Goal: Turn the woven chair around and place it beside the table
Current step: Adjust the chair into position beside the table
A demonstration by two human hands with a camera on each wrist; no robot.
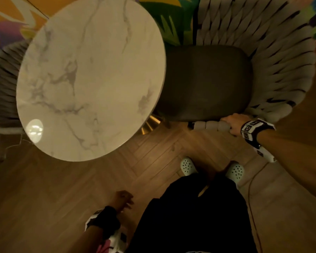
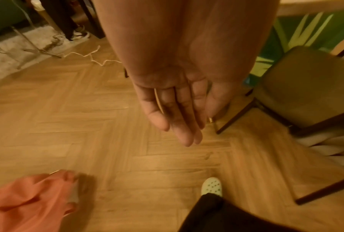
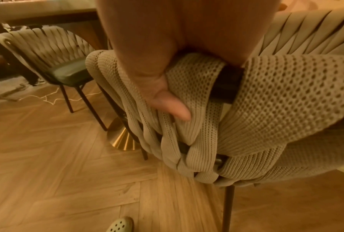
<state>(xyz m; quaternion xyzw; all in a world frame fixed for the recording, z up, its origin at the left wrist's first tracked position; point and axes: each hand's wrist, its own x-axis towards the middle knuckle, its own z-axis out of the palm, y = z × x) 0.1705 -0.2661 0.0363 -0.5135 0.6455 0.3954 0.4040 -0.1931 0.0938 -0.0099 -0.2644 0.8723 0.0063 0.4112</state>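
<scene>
At the far left edge of the head view a second beige strap-woven chair (image 1: 2,84) is tucked partly under the round white marble-look table (image 1: 88,77), so two woven chairs and one table are in sight. Lower down, the left hand (image 1: 121,199) hangs free over the herringbone wooden floor (image 1: 44,189), holding nothing, its fingers straight and together in the wrist view. Right of the table stands the beige woven chair with the dark seat cushion (image 1: 206,83), its seat edge touching or slipping just under the tabletop and its curved back away from the table. The right hand (image 1: 234,124) is clamped round the near end of that chair's wrapped rim, thumb pressed into the straps. The turn looks done and the placing nearly finished; what remains, probably, is a small nudge to settle the chair, then letting go.
</scene>
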